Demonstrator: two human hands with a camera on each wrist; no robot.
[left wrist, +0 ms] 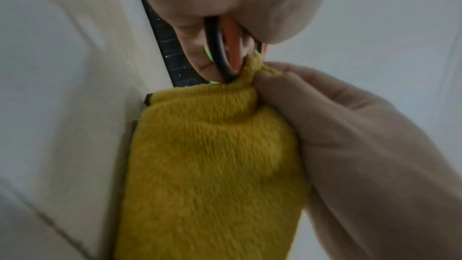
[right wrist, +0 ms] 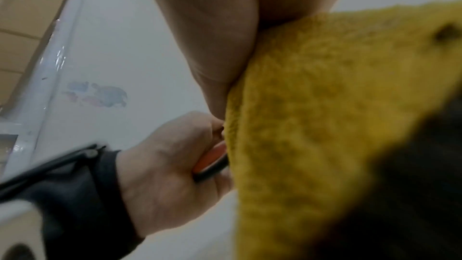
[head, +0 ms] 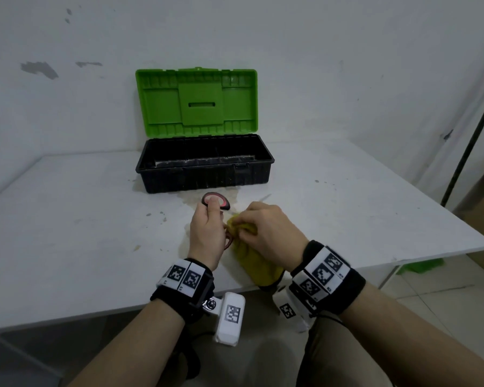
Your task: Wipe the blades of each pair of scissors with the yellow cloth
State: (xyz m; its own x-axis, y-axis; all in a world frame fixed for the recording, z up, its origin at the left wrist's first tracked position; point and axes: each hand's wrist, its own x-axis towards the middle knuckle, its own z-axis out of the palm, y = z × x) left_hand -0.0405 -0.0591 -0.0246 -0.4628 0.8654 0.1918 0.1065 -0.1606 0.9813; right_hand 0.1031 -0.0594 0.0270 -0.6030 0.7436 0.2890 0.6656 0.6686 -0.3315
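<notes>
A scuffed white wall is backing a white surface (head: 67, 233), where a toolbox (head: 204, 166) with a raised green lid is standing open near the far edge. Just in front of it the left hand (head: 207, 236) is clenching the red-and-black handles of a pair of scissors (head: 217, 201), one loop poking out past the knuckles. The right hand (head: 266, 233) is pinching the yellow cloth (head: 256, 263) around what must be the blades, with the rest of the cloth trailing toward the near edge. The blades themselves are hidden under the cloth, so their direction is a judgement: the long axis seems to be running left to right, tips pointing toward the person's right. The risk is an edge slicing through the bunched cloth into the pinching fingers if the grip is squeezing too hard, or the handles twisting loose under the pull.
</notes>
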